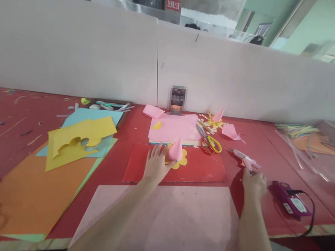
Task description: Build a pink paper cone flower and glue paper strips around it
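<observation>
My left hand (155,164) rests on a red paper sheet (204,169), its fingers closed around the base of a pink paper cone (175,150). The cone stands on a yellow flower-shaped cutout (181,162). My right hand (253,185) is wrapped around the handle of a pink and white glue gun (243,156), whose nozzle points left just above the red table. A large pale pink sheet (164,220) lies under my forearms at the near edge.
Yellow-handled scissors (210,142), pink paper (173,128) and more pink cones (218,116) lie behind the red sheet. Yellow (80,139), blue and orange sheets (27,191) are on the left. A purple device (290,198) with a black cable sits right. A white partition wall (102,60) backs the table.
</observation>
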`<state>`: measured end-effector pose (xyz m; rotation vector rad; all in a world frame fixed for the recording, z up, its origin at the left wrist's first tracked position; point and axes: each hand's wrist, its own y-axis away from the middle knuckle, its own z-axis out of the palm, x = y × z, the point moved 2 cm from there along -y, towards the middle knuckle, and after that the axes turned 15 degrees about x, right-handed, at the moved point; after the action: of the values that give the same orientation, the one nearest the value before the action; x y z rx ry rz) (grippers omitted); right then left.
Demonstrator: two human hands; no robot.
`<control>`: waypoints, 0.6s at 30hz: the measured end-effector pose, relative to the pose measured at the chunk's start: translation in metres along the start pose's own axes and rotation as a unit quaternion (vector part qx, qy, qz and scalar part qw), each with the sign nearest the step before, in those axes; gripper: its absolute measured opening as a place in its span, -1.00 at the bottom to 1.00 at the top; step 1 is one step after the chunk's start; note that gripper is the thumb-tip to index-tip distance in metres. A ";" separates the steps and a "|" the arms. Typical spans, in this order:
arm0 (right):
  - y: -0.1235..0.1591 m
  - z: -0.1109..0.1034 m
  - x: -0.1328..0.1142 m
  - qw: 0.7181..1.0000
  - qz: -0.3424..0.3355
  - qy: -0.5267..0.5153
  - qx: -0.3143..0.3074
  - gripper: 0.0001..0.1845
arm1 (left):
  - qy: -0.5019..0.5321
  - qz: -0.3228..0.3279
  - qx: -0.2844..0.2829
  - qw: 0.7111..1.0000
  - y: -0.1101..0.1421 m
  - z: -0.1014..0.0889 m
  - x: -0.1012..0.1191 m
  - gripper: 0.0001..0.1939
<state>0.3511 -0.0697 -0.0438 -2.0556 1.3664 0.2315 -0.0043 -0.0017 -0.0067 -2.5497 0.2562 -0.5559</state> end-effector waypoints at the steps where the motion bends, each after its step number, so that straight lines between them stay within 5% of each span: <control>1: 0.000 0.000 0.000 1.000 -0.004 -0.003 0.006 -0.56 | -0.006 -0.001 -0.010 1.000 -0.001 0.002 -0.001 -0.44; 18: 0.010 -0.009 -0.010 0.999 -0.034 -0.035 -0.008 -0.57 | -0.021 0.007 -0.083 0.996 -0.008 -0.004 -0.015 -0.51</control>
<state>0.3364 -0.0705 -0.0362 -2.0820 1.2547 0.2839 -0.0185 0.0076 -0.0049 -2.7135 0.3181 -0.4941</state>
